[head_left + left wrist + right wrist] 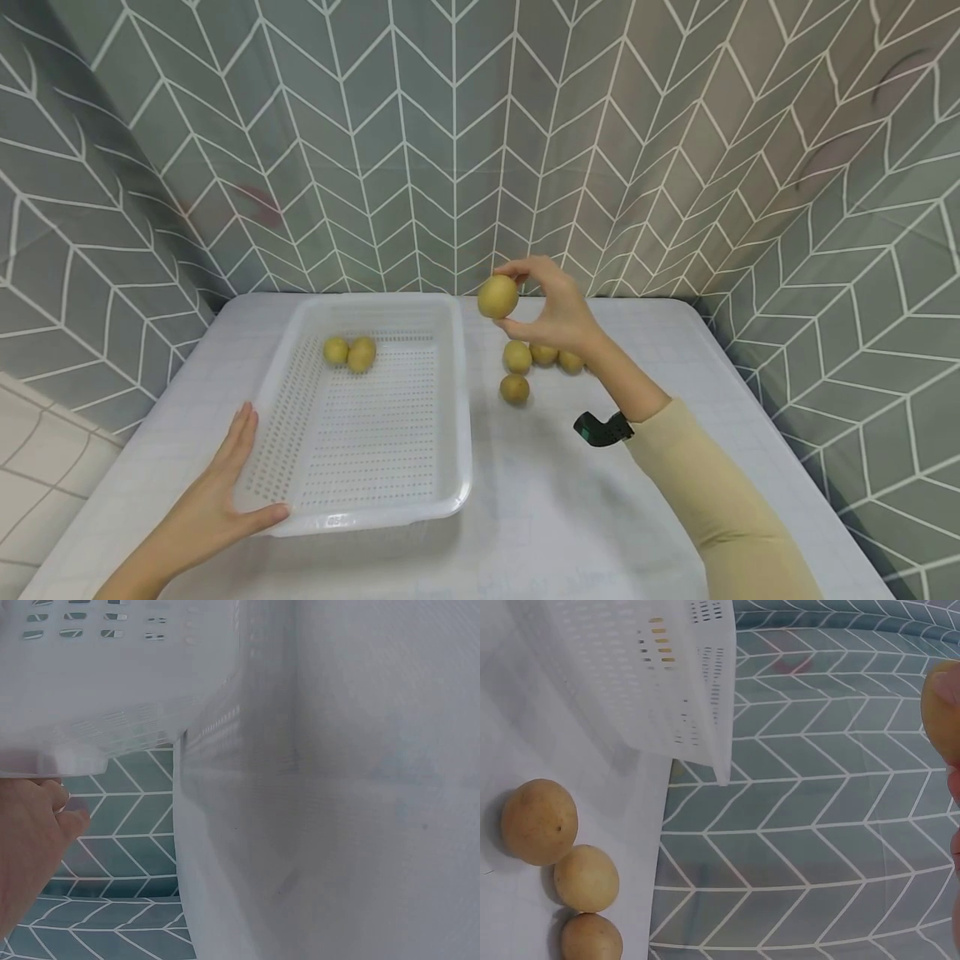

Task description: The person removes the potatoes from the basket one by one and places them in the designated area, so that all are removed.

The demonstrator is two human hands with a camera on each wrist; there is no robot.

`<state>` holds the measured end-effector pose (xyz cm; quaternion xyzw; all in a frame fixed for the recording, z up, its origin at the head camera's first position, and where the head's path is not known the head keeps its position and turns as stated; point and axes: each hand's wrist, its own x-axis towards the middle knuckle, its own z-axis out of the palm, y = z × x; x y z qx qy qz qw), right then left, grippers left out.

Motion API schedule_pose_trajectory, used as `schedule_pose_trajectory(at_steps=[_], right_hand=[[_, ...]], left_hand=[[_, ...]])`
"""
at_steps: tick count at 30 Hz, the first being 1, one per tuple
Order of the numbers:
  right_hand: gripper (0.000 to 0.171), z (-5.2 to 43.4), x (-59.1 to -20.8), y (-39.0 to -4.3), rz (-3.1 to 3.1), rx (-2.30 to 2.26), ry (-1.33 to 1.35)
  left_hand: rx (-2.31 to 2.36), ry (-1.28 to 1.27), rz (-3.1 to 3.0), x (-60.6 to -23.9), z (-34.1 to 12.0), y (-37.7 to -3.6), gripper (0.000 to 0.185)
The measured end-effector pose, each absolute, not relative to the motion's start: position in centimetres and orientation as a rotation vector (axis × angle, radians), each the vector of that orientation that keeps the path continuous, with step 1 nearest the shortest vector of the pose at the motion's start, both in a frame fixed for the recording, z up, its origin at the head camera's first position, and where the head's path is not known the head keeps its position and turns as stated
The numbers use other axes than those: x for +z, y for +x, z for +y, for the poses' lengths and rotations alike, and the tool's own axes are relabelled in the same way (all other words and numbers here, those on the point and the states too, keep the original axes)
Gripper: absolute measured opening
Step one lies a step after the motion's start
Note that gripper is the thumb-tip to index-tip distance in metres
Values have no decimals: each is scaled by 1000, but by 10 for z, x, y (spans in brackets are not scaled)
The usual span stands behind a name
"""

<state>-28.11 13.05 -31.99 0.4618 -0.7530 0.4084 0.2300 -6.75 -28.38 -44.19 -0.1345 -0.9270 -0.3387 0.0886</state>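
Nearest the head camera, a beige sleeve (720,508) runs up to the right hand (558,308), which pinches one potato (497,297) between thumb and fingers, the grip spread just as wide as the potato itself. It hangs in the air near the far right corner of the white basket (460,375), outside the rim. Something this round probably wants firm, even pressure, with the wrist steady and high enough to clear the rim if it crosses. The left hand (206,500) lays straight fingers along the basket's left side, thumb on the near rim; light pressure there should stop any sliding. Counting outward: one basket; one potato held; two potatoes (362,354) side by side inside, toward the far left; at least four loose potatoes (514,389) on the white table (540,517), right of the basket. Whether the forearm hides another, I cannot tell.
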Motion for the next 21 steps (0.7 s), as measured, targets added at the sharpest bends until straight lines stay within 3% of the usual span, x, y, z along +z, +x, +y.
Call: schedule_pose_trajectory(at_steps=[11,21], right_hand=[[55,141,-300,-250,-2123,1134,1188],[61,166,-327,-276,-2128,1094,1126]], left_hand=[[-991,-406,-2761,-442,-284,-68,127],[-1026,-398,-2775,-440,-284,-68,127]])
